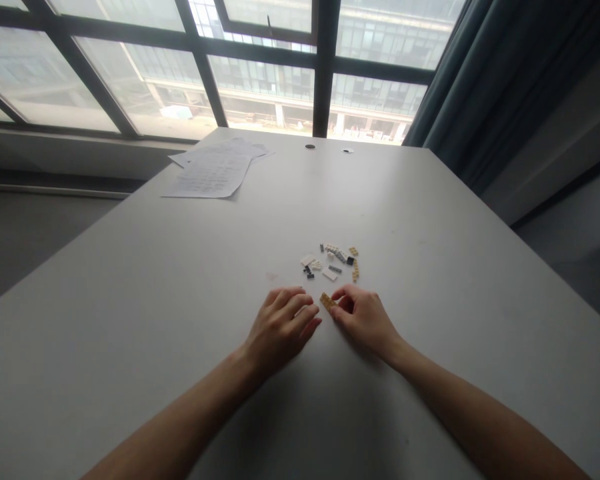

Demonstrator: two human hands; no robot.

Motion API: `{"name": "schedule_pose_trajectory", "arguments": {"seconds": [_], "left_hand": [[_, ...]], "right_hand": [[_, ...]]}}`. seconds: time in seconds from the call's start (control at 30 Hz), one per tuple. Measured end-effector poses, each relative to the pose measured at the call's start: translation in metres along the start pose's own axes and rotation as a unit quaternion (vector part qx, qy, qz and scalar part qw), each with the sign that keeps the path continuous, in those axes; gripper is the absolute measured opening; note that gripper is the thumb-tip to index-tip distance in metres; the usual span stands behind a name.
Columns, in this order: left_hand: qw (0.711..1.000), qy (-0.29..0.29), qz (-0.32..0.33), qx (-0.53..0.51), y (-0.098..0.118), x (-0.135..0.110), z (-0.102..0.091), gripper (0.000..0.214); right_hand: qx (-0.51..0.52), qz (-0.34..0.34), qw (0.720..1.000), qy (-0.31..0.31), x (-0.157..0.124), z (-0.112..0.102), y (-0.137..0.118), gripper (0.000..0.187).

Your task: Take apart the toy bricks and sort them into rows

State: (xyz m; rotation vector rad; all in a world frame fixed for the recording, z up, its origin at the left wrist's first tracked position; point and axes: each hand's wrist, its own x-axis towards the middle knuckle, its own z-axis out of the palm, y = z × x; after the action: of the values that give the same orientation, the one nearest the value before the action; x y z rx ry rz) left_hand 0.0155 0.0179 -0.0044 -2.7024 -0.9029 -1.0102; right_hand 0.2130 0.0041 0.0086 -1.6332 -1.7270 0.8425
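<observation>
My right hand [366,319] pinches a tan toy building brick piece [327,302] between thumb and fingers, just above or on the white table. To its left, my left hand [285,325] has its fingers loosely bent and apart, with nothing seen in them; its fingertips point at the tan piece without touching it. Beyond both hands lies a loose cluster of small building bricks: white ones [331,248], grey ones [335,269], black ones [309,272], a dark square one [351,261], and tan ones [356,270]. Two flat pale plates [329,274] lie among them.
Printed paper sheets [210,175] lie at the table's far left. Two round cable holes [310,147] sit near the far edge of the white table [405,220]. Behind it are large windows [270,87], and a dark curtain [460,87] hangs at the right.
</observation>
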Motion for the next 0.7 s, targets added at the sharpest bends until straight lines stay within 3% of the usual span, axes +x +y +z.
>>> {"name": "schedule_pose_trajectory", "arguments": {"seconds": [0.43, 0.7], "left_hand": [[0.991, -0.120, 0.062, 0.010, 0.005, 0.001, 0.001, 0.033], [0.988, -0.140, 0.056, 0.018, 0.005, 0.000, 0.002, 0.031]], "right_hand": [[-0.107, -0.008, 0.994, -0.014, 0.002, -0.003, 0.000, 0.016], [-0.178, -0.041, 0.982, -0.039, 0.005, -0.010, 0.000, 0.028]]}}
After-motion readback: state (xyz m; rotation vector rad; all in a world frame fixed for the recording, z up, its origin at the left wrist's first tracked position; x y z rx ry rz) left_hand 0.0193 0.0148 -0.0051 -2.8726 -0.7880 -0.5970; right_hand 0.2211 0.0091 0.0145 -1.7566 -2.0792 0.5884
